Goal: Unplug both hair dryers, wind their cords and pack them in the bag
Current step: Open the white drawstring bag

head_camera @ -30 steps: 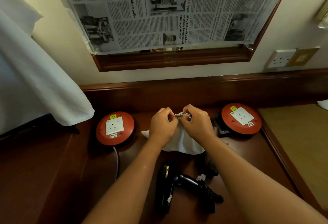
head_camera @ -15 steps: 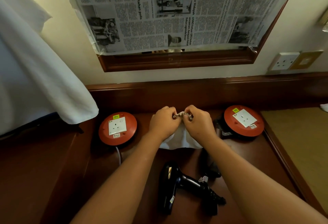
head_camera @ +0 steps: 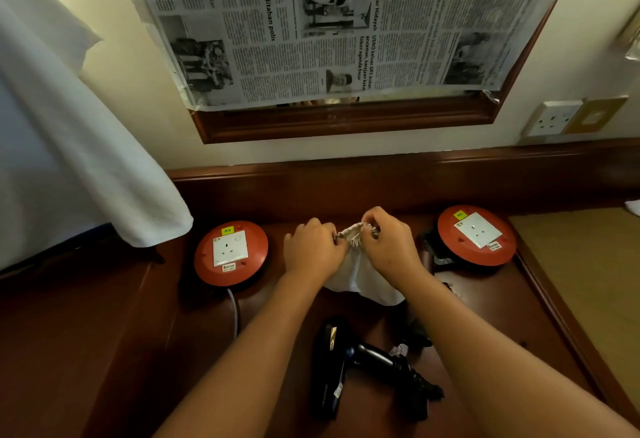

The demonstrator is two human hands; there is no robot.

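Note:
A white cloth drawstring bag (head_camera: 360, 273) lies on the dark wooden desk (head_camera: 138, 333), between two red socket reels. My left hand (head_camera: 311, 250) and my right hand (head_camera: 391, 247) pinch its gathered mouth from either side, holding it slightly spread. A black hair dryer (head_camera: 332, 365) lies on the desk below the bag, between my forearms, with its cord wound at the handle end. More black shapes lie under my right forearm, mostly hidden.
A red socket reel (head_camera: 230, 252) sits left of the bag with a grey cable running from it; another red reel (head_camera: 476, 235) sits to the right. A white cloth (head_camera: 69, 160) hangs at left. A newspaper-covered mirror (head_camera: 346, 28) and a wall socket (head_camera: 554, 118) are behind.
My hands have drawn slightly apart, so the bag's gathered mouth is wider than before. The hair dryer has not moved.

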